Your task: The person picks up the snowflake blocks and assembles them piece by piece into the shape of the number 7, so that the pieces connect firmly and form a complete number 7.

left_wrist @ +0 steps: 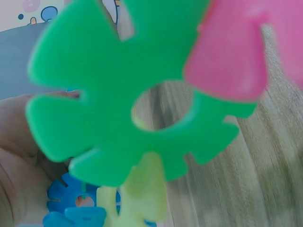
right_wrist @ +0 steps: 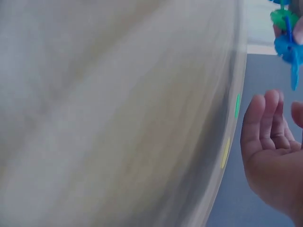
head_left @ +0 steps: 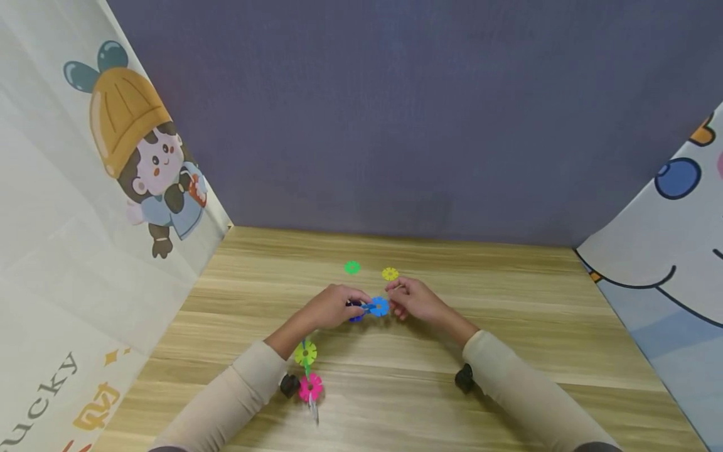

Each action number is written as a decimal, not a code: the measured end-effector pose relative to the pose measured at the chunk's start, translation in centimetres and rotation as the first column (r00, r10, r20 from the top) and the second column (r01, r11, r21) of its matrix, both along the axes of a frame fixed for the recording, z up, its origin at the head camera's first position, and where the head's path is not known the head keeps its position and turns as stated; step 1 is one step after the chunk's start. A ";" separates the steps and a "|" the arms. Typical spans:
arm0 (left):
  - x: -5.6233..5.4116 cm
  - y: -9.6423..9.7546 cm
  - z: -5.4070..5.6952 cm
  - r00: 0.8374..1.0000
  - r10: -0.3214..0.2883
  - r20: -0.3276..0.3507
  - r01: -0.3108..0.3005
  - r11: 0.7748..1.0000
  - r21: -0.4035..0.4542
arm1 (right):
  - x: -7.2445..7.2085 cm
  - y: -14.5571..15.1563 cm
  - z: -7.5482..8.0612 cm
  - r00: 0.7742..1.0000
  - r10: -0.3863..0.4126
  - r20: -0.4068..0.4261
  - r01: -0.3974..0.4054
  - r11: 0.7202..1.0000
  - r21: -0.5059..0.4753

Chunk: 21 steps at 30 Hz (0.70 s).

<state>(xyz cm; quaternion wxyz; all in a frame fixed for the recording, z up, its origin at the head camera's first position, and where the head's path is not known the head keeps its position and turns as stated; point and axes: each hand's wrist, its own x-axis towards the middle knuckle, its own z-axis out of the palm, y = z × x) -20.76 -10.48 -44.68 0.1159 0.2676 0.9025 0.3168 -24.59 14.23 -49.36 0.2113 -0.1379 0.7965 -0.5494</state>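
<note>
My left hand (head_left: 333, 306) pinches a linked chain of flower-shaped plastic discs, with a light blue disc (head_left: 380, 301) at its right end. A dark blue disc (head_left: 356, 318) lies by the fingertips, partly covered. The chain's other end comes out below the left wrist, with a yellow-green disc (head_left: 300, 356) and a pink disc (head_left: 317, 384). In the left wrist view, a green disc (left_wrist: 99, 123) is close to the camera and slotted into pink and pale yellow pieces. Just right of the light blue disc, my right hand (head_left: 417, 301) holds nothing, its fingers loosely bent.
A loose green disc (head_left: 347, 268) and a loose yellow disc (head_left: 386, 275) lie flat on the wooden table (head_left: 508, 301) beyond the hands. A grey-blue panel (head_left: 395, 125) stands along the back edge. Printed cloths hang at the left (head_left: 51, 188) and right sides.
</note>
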 end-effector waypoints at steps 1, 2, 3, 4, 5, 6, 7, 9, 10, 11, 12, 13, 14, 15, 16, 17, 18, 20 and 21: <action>0.0 0.0 0.0 1.000 -0.003 0.000 0.003 1.000 -0.001 | -0.3 0.1 0.0 1.000 -0.004 -0.019 0.004 1.000 0.019; 0.0 -0.1 0.0 1.000 -0.004 0.003 0.004 1.000 -0.001 | -0.6 0.2 0.0 0.999 -0.007 -0.039 0.008 0.999 0.040; 0.0 -0.1 0.0 1.000 -0.004 0.004 0.004 1.000 -0.004 | -0.9 0.3 0.0 0.998 -0.007 -0.063 0.011 0.998 0.063; 0.0 -0.1 0.0 1.000 -0.002 0.004 0.002 1.000 -0.007 | -1.1 0.3 0.0 0.996 -0.006 -0.089 0.014 0.996 0.087; 0.0 -0.2 0.0 1.000 -0.002 0.006 0.002 1.000 -0.008 | -1.4 0.4 0.1 0.992 -0.002 -0.123 0.017 0.993 0.118; 0.0 -0.2 0.0 1.000 0.002 0.011 -0.002 1.000 -0.009 | -1.7 0.4 0.1 0.988 0.002 -0.154 0.021 0.989 0.148; 0.0 -0.2 -0.1 1.000 0.005 0.017 -0.005 1.000 -0.009 | -1.9 0.4 0.1 0.982 0.007 -0.190 0.028 0.983 0.183; 0.0 -0.2 -0.2 1.000 0.010 0.020 -0.010 1.000 -0.005 | -2.4 0.5 0.1 0.964 0.019 -0.264 0.047 0.969 0.243; 0.0 -0.3 -0.2 1.000 0.011 0.022 -0.011 1.000 0.000 | -2.7 0.5 0.1 0.955 0.024 -0.296 0.059 0.961 0.269; 0.0 -0.3 -0.3 1.000 0.012 0.025 -0.012 1.000 0.006 | -2.9 0.5 0.0 0.945 0.028 -0.326 0.074 0.953 0.294; 0.0 -0.3 -0.3 1.000 0.012 0.025 -0.013 1.000 0.010 | -3.1 0.5 -0.1 0.938 0.026 -0.346 0.089 0.947 0.310; 0.1 -0.3 -0.3 1.000 0.012 0.025 -0.012 1.000 0.015 | -3.3 0.5 -0.2 0.930 0.026 -0.366 0.103 0.939 0.329; 0.1 -0.3 -0.3 1.000 0.012 0.027 -0.013 1.000 0.021 | -3.5 0.4 -0.3 0.926 0.023 -0.378 0.117 0.932 0.343; 0.1 -0.4 -0.3 0.999 0.012 0.034 -0.013 1.000 0.027 | -3.7 0.4 -0.4 0.923 0.020 -0.384 0.127 0.927 0.354; 0.1 -0.4 -0.3 0.999 0.014 0.039 -0.015 0.999 0.031 | -3.8 0.4 -0.5 0.921 0.018 -0.390 0.136 0.921 0.365; 0.1 -0.4 -0.3 0.999 0.016 0.046 -0.017 0.999 0.034 | -3.9 0.3 -0.6 0.920 0.016 -0.391 0.144 0.915 0.376; 0.2 -0.4 -0.3 0.998 0.017 0.053 -0.019 0.999 0.036 | -4.1 0.3 -0.7 0.919 0.019 -0.393 0.147 0.910 0.387; 0.2 -0.4 -0.3 0.998 0.024 0.063 -0.026 0.999 0.038 | -4.4 0.1 -0.9 0.918 0.025 -0.396 0.150 0.902 0.405; 0.2 -0.4 -0.3 0.997 0.026 0.067 -0.029 0.999 0.038 | -4.5 0.1 -1.0 0.917 0.026 -0.397 0.152 0.899 0.412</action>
